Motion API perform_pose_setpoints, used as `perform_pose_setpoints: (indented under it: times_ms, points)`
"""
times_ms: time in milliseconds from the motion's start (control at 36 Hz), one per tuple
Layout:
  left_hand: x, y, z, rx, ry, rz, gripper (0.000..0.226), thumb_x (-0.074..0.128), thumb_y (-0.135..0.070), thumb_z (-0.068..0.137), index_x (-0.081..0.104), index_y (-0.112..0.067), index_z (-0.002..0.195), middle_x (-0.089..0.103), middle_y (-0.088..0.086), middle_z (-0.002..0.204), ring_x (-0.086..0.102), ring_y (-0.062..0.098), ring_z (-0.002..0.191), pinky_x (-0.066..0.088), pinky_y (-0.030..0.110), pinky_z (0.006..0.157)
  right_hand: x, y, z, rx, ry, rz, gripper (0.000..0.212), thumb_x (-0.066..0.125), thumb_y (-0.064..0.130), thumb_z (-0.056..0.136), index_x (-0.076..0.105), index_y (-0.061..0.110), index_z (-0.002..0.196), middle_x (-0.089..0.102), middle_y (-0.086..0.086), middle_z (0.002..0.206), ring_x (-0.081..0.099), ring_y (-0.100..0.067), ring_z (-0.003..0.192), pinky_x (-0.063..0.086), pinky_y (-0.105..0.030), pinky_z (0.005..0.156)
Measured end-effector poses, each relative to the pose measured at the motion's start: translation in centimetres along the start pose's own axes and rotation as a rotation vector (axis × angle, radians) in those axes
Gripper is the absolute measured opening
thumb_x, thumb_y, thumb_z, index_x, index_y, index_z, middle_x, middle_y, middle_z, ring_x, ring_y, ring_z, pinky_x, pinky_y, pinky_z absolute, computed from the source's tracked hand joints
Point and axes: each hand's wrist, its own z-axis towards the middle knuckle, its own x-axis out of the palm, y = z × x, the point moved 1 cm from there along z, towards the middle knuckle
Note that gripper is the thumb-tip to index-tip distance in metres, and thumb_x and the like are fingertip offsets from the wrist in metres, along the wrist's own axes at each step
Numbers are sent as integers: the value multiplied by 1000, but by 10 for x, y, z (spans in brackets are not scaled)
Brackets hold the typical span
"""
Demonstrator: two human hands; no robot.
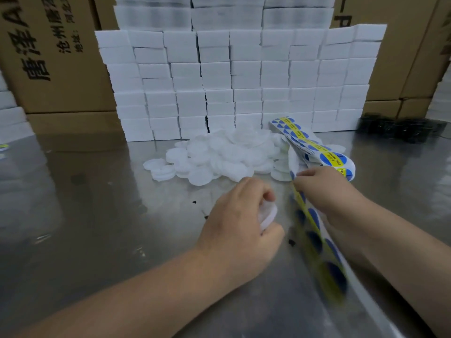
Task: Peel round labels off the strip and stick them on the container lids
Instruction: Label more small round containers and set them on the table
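In the head view, a pile of white round plastic lids (219, 157) lies in the middle of the shiny steel desk (97, 215). On the near side of this pile, the left hand (239, 223) has its fingers and thumb curled round a white round lid (268, 214); I cannot tell if it is more than one. Just right of it, also nearer than the pile, the right hand (324, 191) pinches the white paper strip of blue round labels with a yellow band (332, 158). The two hands are close together but do not touch.

From the pinch, one part of the strip runs down toward the person and is blurred. The other part loops up and lies folded against the right edge of the pile.

Close behind the pile stands a wall of white foam blocks (231, 81). Brown cardboard boxes (61, 69) with black print stand behind this wall, left and right. Far right of the pile there is a group of small black objects (395, 130), too blurred to name. Some dark crumbs (291, 242) lie on the desk near the left hand.
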Motion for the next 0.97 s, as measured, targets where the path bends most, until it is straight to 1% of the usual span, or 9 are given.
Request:
perform_pose_setpoints:
  times_ms: [56,250,333,417,500,583,778,889,972]
  points:
    - [0,0,0,30,1,58,28,54,-22,68,61,-14,93,59,-8,88,50,9,84,41,24,74,-2,1,2,32,41,60,9,49,7,80,52,11,73,43,-7,65,34,-18,52,29,-25,49]
    - [2,1,-2,111,22,170,38,48,-43,71,70,-23,95,61,-6,89,47,4,85,34,21,75,-11,0,2,83,38,384,13,54,3,83,61,11,91,52,0,72,48,-9,56,38,-8,36]
    - [1,2,-2,123,52,183,42,48,-45,72,70,-23,99,61,-5,90,47,5,85,35,27,76,-9,6,-3,153,53,552,21,52,2,85,60,-8,101,63,-22,80,57,-23,58,48,-24,55]
    - [0,0,-2,144,60,164,43,49,-49,72,70,-24,101,60,-4,92,46,5,84,33,23,74,-6,13,-8,155,94,743,17,48,3,89,65,2,85,67,-12,66,61,-23,51,52,-29,53]
    - [0,-3,-3,167,47,169,48,51,-52,72,69,-22,105,60,-2,96,49,7,86,40,31,75,-2,17,-12,150,114,891,19,45,6,93,63,2,87,68,-15,76,64,-26,61,55,-37,63]
    - [-1,-5,-4,155,47,194,53,49,-56,71,69,-21,106,61,-2,99,57,14,85,43,35,76,0,21,-16,184,129,1008,18,44,9,95,60,0,97,69,-14,73,66,-23,58,56,-33,57]
    - [-1,-4,-2,180,36,275,66,49,-65,65,68,-20,109,61,-1,100,60,19,85,43,35,76,4,27,-24,254,241,1139,28,42,11,97,56,-5,116,63,-23,111,62,-33,96,51,-41,81]
    - [-1,-3,-1,210,38,303,73,47,-69,62,67,-18,112,61,0,103,59,18,83,43,34,77,3,28,-26,268,305,1163,30,41,13,98,56,-4,117,64,-20,105,62,-29,84,52,-40,75]
    - [-3,-4,0,229,31,346,77,44,-70,61,66,-18,113,62,2,105,59,19,82,41,31,77,0,29,-24,271,312,1255,32,36,12,99,55,-4,119,62,-22,113,61,-31,99,51,-42,81]
